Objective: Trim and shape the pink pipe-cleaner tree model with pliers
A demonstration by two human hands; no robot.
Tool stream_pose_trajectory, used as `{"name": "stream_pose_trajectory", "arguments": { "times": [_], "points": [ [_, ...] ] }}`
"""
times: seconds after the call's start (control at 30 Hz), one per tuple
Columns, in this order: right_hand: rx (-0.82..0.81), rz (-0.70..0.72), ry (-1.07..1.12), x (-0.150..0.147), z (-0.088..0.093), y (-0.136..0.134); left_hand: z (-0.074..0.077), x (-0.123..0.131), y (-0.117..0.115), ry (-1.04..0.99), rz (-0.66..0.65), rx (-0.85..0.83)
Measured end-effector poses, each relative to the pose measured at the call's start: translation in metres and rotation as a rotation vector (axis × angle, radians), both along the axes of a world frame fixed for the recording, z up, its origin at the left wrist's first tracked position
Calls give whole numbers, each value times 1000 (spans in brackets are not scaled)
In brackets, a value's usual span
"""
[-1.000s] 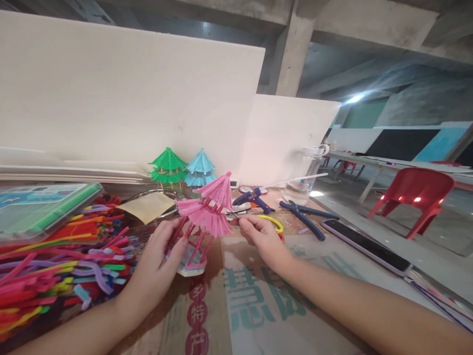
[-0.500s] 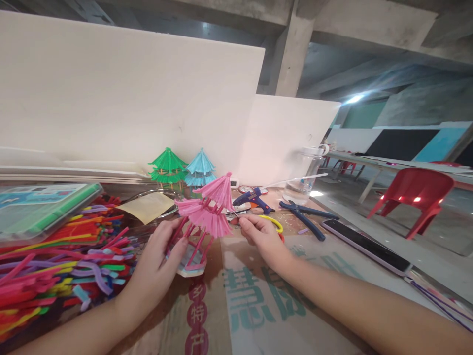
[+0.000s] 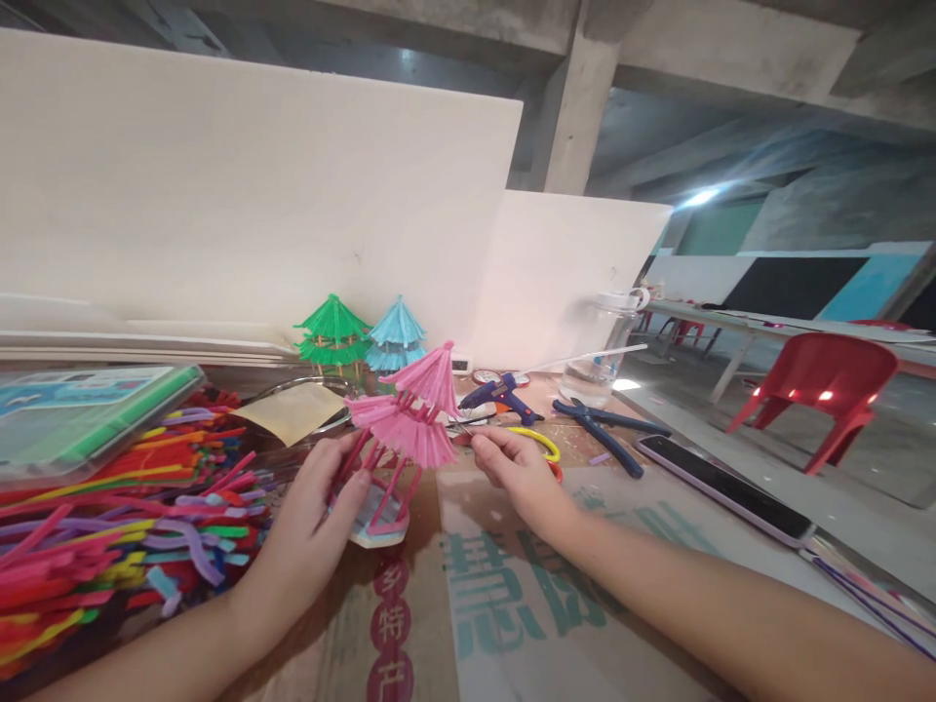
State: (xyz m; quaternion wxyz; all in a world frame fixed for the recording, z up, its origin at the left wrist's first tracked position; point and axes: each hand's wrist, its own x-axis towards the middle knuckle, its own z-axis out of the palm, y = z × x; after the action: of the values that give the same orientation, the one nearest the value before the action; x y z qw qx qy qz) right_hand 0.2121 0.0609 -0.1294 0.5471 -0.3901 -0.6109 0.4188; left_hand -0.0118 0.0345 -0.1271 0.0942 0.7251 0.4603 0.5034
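Note:
A pink pipe-cleaner pavilion (image 3: 413, 429) with a two-tiered roof, thin posts and a pale flat base leans slightly in my left hand (image 3: 322, 497). The fingers and thumb of that hand are closed around its posts on the left side. My right hand (image 3: 519, 473) pinches slim metal tweezers (image 3: 462, 427), whose tips reach the right edge of the lower roof. Most of the tweezers is hidden by the fingers. Behind stand a green pavilion (image 3: 332, 331) and a light blue pavilion (image 3: 397, 336) of the same kind.
Colourful pipe cleaners (image 3: 146, 526) heap at left beneath a clear plastic case (image 3: 95, 414). A blue glue gun (image 3: 504, 392), yellow-handled scissors (image 3: 541, 441), blue pliers (image 3: 606, 429), a water bottle (image 3: 596, 361) and a phone (image 3: 723, 487) lie or stand to the right. White boards (image 3: 255, 195) rise behind.
The pink pavilion has shifted very slightly left in my left hand. My right hand stays almost in place, with the tweezers at the lower roof's edge.

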Motion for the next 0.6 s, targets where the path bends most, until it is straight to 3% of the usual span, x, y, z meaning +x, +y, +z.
{"name": "stream_pose_trajectory", "arguments": {
  "times": [0.6],
  "points": [
    [41, 27, -44, 0, -1, -3, -8, -1, 6, 98, 102, 66]
  ]
}}
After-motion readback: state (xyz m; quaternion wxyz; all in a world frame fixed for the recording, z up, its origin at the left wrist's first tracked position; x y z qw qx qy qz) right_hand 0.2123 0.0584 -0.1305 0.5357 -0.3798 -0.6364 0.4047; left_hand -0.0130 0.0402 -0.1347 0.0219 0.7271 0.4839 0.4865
